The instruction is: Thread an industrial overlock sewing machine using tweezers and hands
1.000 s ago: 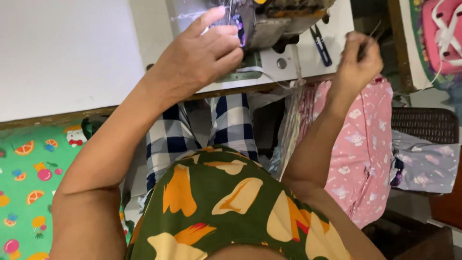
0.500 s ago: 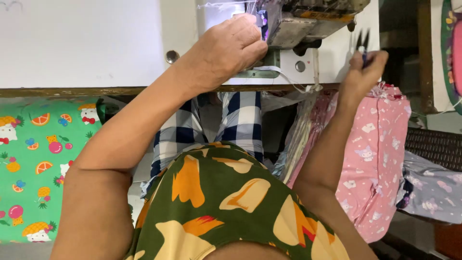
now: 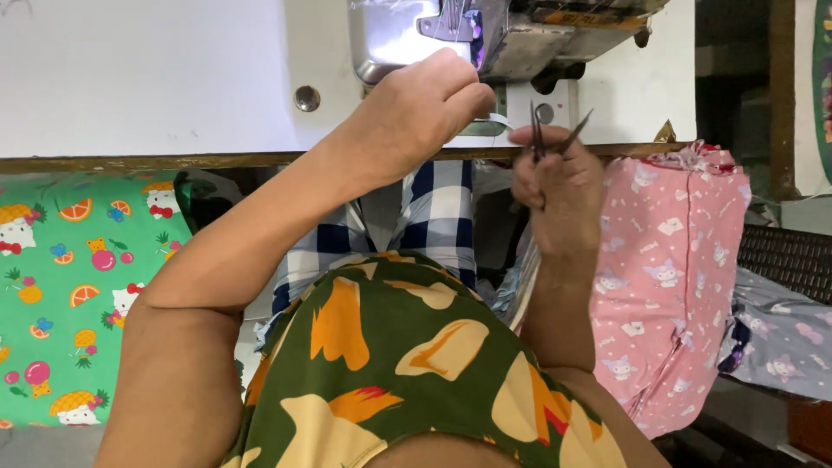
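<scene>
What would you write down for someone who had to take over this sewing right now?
Left hand: closed at the front of the sewing machine, pinching something at the needle area; too hidden to tell what.
Right hand: holds small thread snips, blades up and apart, just below the table edge.
A white strip shows beside the left fingers.
Pink printed fabric hangs at the right; green printed fabric at the left.
Done: snips in hand. Left: no cut visible yet.
</scene>
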